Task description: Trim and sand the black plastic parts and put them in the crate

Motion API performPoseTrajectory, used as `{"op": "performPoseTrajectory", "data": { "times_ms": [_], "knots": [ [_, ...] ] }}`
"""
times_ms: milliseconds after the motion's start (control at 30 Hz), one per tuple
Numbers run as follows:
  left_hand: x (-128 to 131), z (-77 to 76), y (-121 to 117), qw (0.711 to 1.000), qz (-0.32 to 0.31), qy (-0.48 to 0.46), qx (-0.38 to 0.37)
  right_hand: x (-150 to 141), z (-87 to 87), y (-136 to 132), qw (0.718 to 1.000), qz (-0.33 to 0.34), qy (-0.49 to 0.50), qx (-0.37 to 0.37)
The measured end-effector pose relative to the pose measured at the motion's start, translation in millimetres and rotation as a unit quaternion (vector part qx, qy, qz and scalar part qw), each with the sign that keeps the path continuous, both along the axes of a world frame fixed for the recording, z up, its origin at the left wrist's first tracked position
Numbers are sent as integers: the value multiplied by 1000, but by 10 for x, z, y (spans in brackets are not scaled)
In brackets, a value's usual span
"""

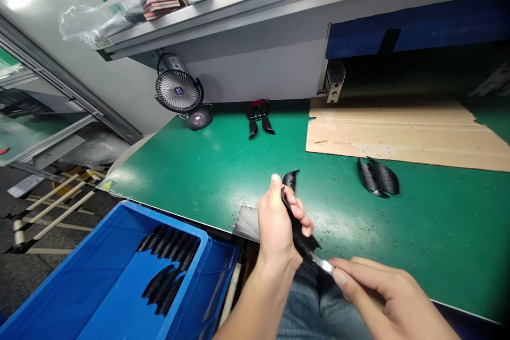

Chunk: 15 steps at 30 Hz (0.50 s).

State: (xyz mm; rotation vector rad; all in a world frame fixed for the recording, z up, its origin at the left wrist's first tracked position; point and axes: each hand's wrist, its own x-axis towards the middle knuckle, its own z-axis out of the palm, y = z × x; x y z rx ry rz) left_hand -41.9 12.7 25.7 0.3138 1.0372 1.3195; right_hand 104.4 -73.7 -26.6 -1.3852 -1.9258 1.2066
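My left hand [278, 228] is closed around a curved black plastic part [298, 223], which hangs tilted over my lap at the table's front edge. In my right hand [382, 289] is a knife [325, 265] with a silver metal blade; its handle is mostly hidden by my fingers. The blade tip touches the lower end of the black part, or lies very close to it. Just beyond my left hand, another black piece [291, 179] rests on the green table [207, 170]. Two more curved black parts [377, 177] lie side by side to the right.
A blue bin [115, 276] at the lower left holds rows of several black parts [169, 247]. Farther back are a small fan [179, 90], a group of black pieces [260, 117] and a cardboard sheet [398, 133]. Dark shavings dot the table. A shelf [247, 2] overhangs it.
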Motion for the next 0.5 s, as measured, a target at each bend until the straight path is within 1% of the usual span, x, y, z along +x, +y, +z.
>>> {"op": "performPoseTrajectory", "data": {
  "times_ms": [133,300,433,500],
  "knots": [
    [18,-6,-10,1000,1,10,-7,-43,0,1,999,-27,-22,28],
    [40,-20,-17,1000,11,26,-8,-37,-22,-18,994,-53,-53,81],
    [60,-33,-21,999,22,32,-5,-39,-61,-52,980,-68,-97,158],
    [72,-40,-27,999,24,33,-5,-83,-96,-104,967,-100,-128,194]
  ]
}}
